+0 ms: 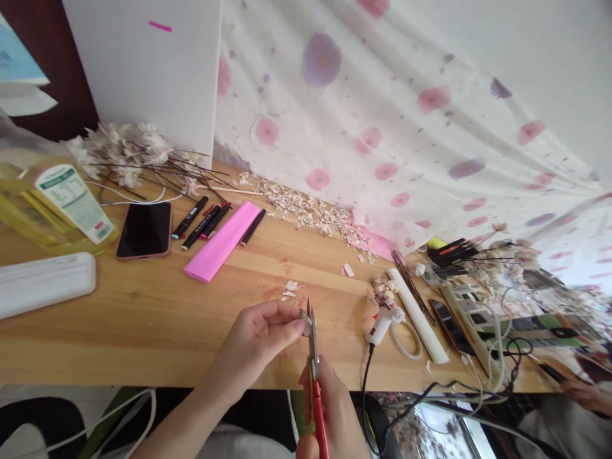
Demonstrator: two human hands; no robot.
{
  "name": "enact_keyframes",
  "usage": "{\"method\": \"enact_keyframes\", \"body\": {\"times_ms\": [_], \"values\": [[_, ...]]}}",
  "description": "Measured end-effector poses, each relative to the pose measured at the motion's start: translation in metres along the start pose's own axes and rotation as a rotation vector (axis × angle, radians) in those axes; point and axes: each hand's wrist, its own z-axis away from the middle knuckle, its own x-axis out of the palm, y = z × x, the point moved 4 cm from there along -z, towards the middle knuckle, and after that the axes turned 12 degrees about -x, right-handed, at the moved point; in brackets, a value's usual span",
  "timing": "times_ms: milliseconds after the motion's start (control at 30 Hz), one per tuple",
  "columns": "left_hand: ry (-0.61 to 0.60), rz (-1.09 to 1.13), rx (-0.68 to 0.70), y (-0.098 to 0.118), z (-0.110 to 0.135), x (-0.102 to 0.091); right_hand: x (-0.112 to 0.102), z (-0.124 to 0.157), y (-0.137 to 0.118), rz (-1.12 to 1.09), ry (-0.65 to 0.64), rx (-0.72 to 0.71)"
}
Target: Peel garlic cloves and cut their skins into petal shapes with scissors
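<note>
"Two points to record first: what does the left hand hold, and what does the right hand hold?"

"The left hand is closed to a pinch, thumb opposed to index finger, with a small pale piece gripped at the tips. The right hand is wrapped around the red-handled scissors."

"Position of the blades?"

"Pointing away from the person, with a narrow gap at the tips. The small pale piece sits right at them, on the left; whether it lies between the edges or only against one, I cannot tell."

"Location of the work?"

"Above the near part of the wooden table. White scraps lie on it just beyond the left hand, and a long heap of pale shavings runs along the foot of the flowered curtain."

"Items to the left?"

"A folded pink strip is nearest; farther left, dark markers, a phone with a dark screen and a bottle of yellow liquid."

"To the right?"

"A white glue gun lies near a long white strip. At the far right edge, another person's hand holds a slim dark object, too unclear to identify."
</note>
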Motion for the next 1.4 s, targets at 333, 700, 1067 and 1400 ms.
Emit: {"method": "enact_keyframes", "body": {"times_ms": [333, 700, 1067, 1400], "values": [[-0.09, -0.139, -0.041, 0.007, -0.005, -0.008, -0.012, -0.032, -0.019, 0.014, -0.259, 0.289], [0.0, -0.202, -0.032, -0.005, -0.005, -0.014, 0.003, -0.055, -0.018, -0.547, 0.349, 0.523], [-0.13, -0.143, -0.006, -0.019, 0.002, -0.013, 0.02, -0.07, -0.021, -1.012, 0.426, 0.58], [-0.09, 0.006, 0.039, -0.016, 0.002, -0.011, 0.028, -0.062, -0.023, -1.224, 0.231, 0.533]]}}
